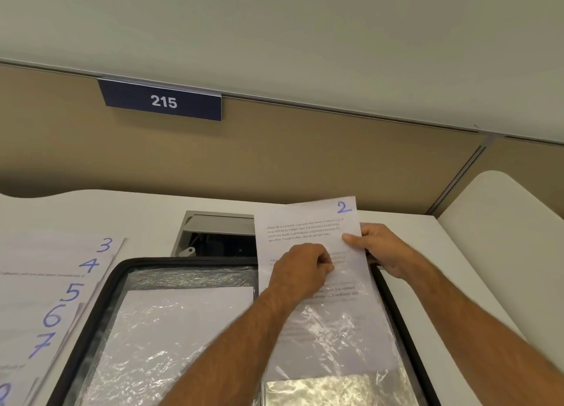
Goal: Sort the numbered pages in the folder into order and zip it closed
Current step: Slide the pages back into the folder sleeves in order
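An open folder with a black zip rim (91, 311) lies on the white desk, with clear plastic sleeves on both halves. A page marked 2 (305, 222) stands partly inside the right-hand sleeve (335, 338), its top half sticking out past the folder's far edge. My left hand (300, 268) pinches the sleeve's top edge over the page. My right hand (381, 250) grips the page's right edge, thumb on the front. A fanned row of pages marked 3, 4, 5, 6 and 7 (55, 289) lies on the desk to the left. The left sleeve holds a white sheet (183, 314).
A grey cable hatch (213, 231) is set in the desk just behind the folder. A tan partition wall with a "215" sign (163, 101) stands at the back. A second white desk (503, 222) adjoins on the right.
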Demonstrator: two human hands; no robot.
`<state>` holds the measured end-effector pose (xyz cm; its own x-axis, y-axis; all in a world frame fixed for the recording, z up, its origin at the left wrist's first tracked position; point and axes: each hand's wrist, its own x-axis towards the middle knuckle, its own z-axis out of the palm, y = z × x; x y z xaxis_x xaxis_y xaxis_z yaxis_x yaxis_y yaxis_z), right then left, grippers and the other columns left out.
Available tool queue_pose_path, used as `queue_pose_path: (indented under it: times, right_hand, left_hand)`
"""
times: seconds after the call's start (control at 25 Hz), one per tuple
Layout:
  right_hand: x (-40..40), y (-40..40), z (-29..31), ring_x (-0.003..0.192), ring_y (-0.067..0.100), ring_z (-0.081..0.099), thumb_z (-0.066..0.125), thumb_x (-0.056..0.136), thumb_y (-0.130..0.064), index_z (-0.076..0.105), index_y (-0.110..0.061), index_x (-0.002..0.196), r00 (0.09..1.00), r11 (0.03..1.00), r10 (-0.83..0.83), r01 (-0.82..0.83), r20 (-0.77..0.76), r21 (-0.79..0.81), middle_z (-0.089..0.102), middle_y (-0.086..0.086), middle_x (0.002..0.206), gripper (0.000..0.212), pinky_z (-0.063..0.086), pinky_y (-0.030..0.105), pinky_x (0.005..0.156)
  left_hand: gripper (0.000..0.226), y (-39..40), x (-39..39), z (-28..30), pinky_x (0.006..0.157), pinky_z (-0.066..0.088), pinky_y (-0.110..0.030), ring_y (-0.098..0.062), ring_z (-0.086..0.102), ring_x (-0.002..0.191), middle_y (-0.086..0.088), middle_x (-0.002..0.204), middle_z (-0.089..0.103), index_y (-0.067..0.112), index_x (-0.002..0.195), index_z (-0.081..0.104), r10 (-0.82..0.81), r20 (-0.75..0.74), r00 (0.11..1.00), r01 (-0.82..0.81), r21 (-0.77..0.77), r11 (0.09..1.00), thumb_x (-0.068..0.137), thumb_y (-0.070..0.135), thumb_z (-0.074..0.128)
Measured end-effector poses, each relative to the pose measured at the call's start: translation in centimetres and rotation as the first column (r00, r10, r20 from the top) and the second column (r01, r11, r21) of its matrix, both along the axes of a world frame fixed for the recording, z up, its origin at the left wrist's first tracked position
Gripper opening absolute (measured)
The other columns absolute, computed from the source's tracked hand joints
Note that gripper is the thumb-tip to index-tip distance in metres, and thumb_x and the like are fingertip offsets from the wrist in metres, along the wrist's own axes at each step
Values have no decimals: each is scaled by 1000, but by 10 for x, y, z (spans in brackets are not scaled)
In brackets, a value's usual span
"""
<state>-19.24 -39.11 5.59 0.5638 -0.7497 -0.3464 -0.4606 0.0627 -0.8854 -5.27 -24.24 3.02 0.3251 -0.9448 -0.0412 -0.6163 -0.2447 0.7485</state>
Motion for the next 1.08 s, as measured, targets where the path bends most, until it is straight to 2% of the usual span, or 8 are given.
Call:
queue_pose_path:
  times: [0.16, 0.32, 0.36, 0.44, 0.6, 0.84, 0.96, 1.08]
  right_hand:
    - [-12, -5, 4, 76, 18, 64, 77, 86, -15, 76, -12, 90, 903, 976, 201, -220, -380, -4, 77, 2, 87, 5, 46, 27, 65]
    - [-1, 6, 3, 90, 24, 74, 77, 87, -20, 73, -10, 104, 998, 999, 34, -35, -50, -15, 77, 10, 103, 20, 58, 38, 85]
    - [1, 4, 0, 91, 25, 74, 79, 84, -23, 73, -9, 103, 998, 998, 18, -21, -57, -52, 77, 12, 103, 25, 59, 41, 87]
    - [0, 0, 1, 88, 26, 74, 83, 79, -27, 73, -9, 95, 955, 985, 74, -116, -289, -131, 77, 10, 96, 26, 60, 40, 86]
    - [3, 1, 15, 92, 23, 71, 78, 83, -23, 73, -15, 87, 689, 878, 279, -466, -669, -114, 76, 5, 95, 10, 56, 33, 82]
    - [24, 26, 20, 96, 17, 61, 59, 93, -27, 69, -20, 100, 706, 732, 285, -597, -648, -328, 66, -4, 103, 14, 51, 34, 87]
    - [34, 42, 17, 98, 16, 59, 66, 83, -55, 62, -27, 109, 596, 612, 300, -719, -745, -329, 64, -7, 107, 39, 49, 35, 86]
    - [47, 55, 20, 94, 13, 53, 79, 75, -52, 56, -31, 104, 468, 475, 278, -826, -839, -304, 58, -10, 100, 43, 36, 31, 82]
  left_hand:
    - [13, 2, -2, -2, 91, 53, -33, -12, 62, 93, 7, 105, 69, 24, 104, 69, -6, 11, 1000, 6, -3, 1000, 96, 33, 64]
    - [12, 1, -6, -1, 91, 54, -36, -12, 62, 93, 8, 103, 69, 26, 102, 70, 8, 29, 1000, -8, -9, 1000, 96, 33, 64]
    - [13, 1, -7, -1, 91, 54, -35, -12, 62, 93, 7, 104, 69, 25, 104, 70, 11, 33, 999, -11, -8, 1000, 96, 33, 64]
    - [15, 2, -8, -1, 92, 53, -33, -13, 62, 93, 5, 107, 69, 24, 107, 69, 13, 39, 999, -13, 8, 1000, 97, 33, 63]
    - [24, 8, -9, -3, 99, 46, -27, -11, 58, 108, 7, 122, 63, 26, 119, 64, 5, -19, 1000, -5, -23, 1000, 97, 35, 63]
    - [42, 56, 25, -15, 106, 39, -29, -9, 48, 125, 15, 137, 47, 33, 135, 52, 112, 114, 987, -103, -81, 991, 96, 47, 59]
    - [60, 90, 55, -28, 119, 21, -37, -12, 34, 140, 11, 149, 43, 33, 143, 43, 186, 315, 931, -206, 32, 978, 94, 68, 44]
    - [95, 116, 74, -40, 119, -11, -50, -17, -1, 154, 7, 167, 10, 34, 158, 17, 133, 505, 853, -248, 166, 954, 81, 89, 10]
